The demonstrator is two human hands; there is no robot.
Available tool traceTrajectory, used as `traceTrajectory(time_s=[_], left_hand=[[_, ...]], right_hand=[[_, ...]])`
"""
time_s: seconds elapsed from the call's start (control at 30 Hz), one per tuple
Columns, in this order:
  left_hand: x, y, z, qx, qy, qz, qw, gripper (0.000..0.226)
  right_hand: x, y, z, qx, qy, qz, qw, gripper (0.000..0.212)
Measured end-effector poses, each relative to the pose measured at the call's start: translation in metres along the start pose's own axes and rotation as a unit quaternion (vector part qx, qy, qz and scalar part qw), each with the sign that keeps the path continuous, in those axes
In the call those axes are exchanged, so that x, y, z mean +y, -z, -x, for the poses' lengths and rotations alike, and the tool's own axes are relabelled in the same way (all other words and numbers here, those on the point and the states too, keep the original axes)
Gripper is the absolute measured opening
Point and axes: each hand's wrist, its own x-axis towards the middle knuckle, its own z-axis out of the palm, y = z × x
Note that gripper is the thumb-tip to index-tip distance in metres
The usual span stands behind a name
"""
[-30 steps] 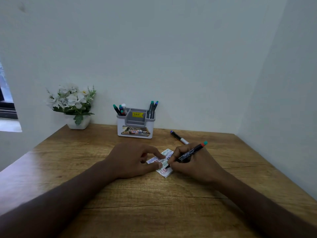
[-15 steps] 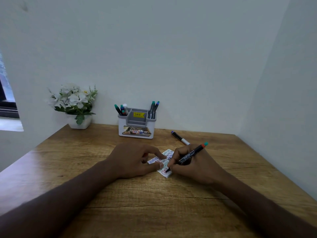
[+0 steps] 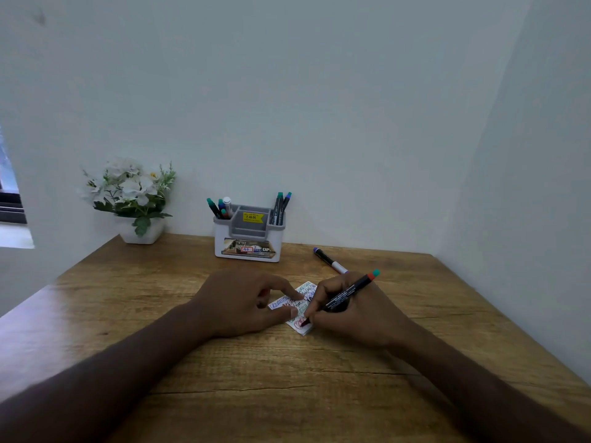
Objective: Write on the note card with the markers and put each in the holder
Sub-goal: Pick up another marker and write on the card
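A small white note card (image 3: 303, 314) with coloured scribbles lies on the wooden desk (image 3: 256, 362). My left hand (image 3: 243, 302) presses its index finger and thumb on the card's left part. My right hand (image 3: 351, 310) grips a black marker (image 3: 347, 294) with a red and green end, its tip touching the card's near corner. A white and grey holder (image 3: 248, 241) stands at the back, with several markers (image 3: 219, 207) in its left slot and two markers (image 3: 280, 207) in its right slot. Another black and white marker (image 3: 329, 260) lies on the desk behind my right hand.
A white pot of white flowers (image 3: 131, 199) stands at the back left by the wall. Walls close the desk at the back and on the right. A window edge (image 3: 9, 203) shows at the far left.
The marker tip has shifted slightly down the card toward its near corner. My left hand has stayed on the card.
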Motion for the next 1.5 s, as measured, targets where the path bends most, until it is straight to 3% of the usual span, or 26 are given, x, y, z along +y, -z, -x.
traceTrajectory(time_s=[1.5], left_hand=[[0.0035, 0.0041, 0.0, -0.02, 0.003, 0.007, 1.0, 0.042]], right_hand=[[0.0037, 0.0065, -0.0004, 0.049, -0.077, -0.032, 0.995, 0.005]])
